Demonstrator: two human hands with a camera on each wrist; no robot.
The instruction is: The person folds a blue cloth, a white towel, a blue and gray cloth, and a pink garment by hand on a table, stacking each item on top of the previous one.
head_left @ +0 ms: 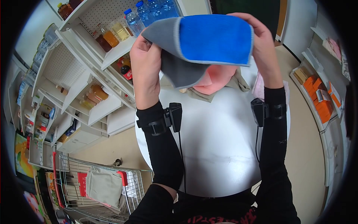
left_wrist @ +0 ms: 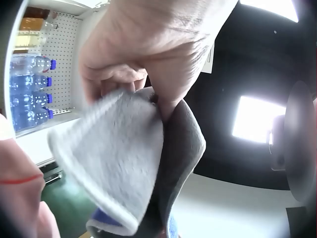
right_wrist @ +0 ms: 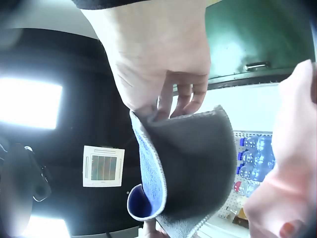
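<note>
A cloth, blue on one face and grey on the other, is held up above the round white table, its left part folded over to the grey side. My left hand pinches its left end; in the left wrist view that hand grips the grey cloth between thumb and fingers. My right hand holds the upper right corner, and in the right wrist view the hand pinches the edge of the cloth. Behind the cloth, a pink cloth lies on a grey-green one.
The white table curves toward my body. Shelves with blue-capped bottles stand at the left. A shopping cart holding a grey-green cloth is at the lower left. Shelving with orange boxes lines the right. A pale pink cloth lies by my right forearm.
</note>
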